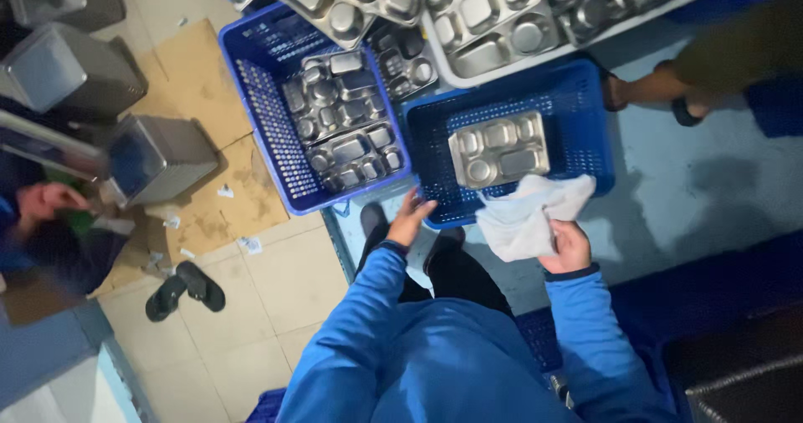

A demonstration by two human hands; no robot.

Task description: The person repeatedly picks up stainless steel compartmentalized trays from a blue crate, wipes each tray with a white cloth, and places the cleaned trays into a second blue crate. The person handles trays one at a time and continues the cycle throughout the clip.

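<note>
Blue sleeves reach forward: right hand (570, 247) fingers grip a white cloth (531, 214); left hand (410, 218) fingers spread at a blue crate (585, 114) holding one steel tray (499, 149).

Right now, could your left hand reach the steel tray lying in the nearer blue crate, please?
Probably yes: the left hand rests at the blue crate's near rim, and the steel tray lies uncovered inside, nothing between them.
</note>
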